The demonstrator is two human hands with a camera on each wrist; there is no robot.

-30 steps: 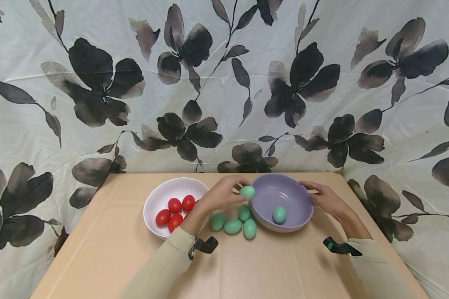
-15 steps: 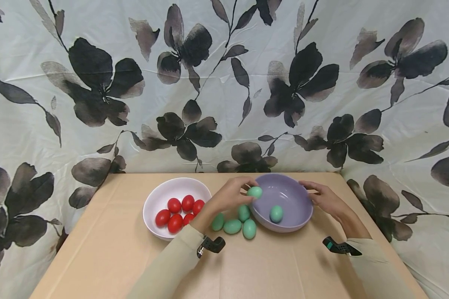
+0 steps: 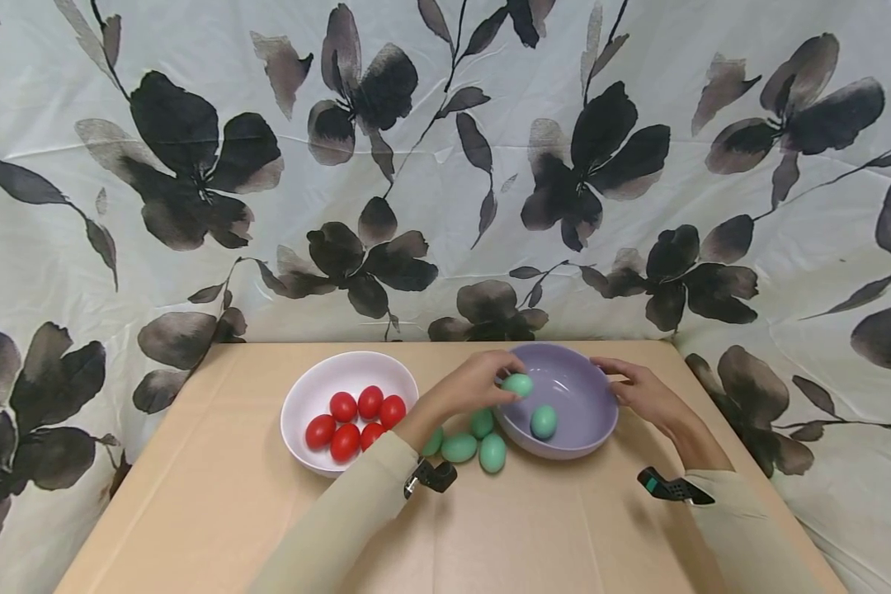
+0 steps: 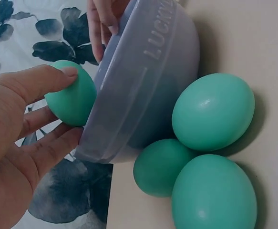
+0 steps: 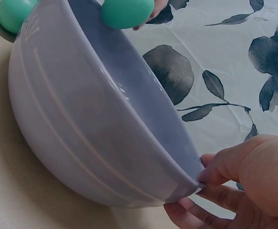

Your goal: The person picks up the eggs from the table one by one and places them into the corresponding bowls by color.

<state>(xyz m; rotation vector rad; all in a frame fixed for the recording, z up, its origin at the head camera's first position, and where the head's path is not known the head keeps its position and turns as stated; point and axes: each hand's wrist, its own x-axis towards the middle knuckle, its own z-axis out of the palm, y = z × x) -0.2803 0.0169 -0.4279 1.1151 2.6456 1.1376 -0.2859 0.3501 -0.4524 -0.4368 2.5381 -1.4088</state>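
Left hand (image 3: 472,384) pinches a green egg (image 3: 518,384) by the purple bowl (image 3: 560,450)'s left edge, right hand (image 3: 642,398) pinches the right edge, and the egg (likely light, smooth, slippery) seems best held round its middle.

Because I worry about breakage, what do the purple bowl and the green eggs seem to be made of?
Purple bowl: probably glazed ceramic, glossy, given its bright, sharp highlights; glossy plastic is possible.
Green eggs: perhaps plastic, smooth and satin, given soft highlights and even colour; painted wood is possible.

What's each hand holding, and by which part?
Left hand: a green egg, pinched by its sides. Right hand: the purple bowl, held at its rim.
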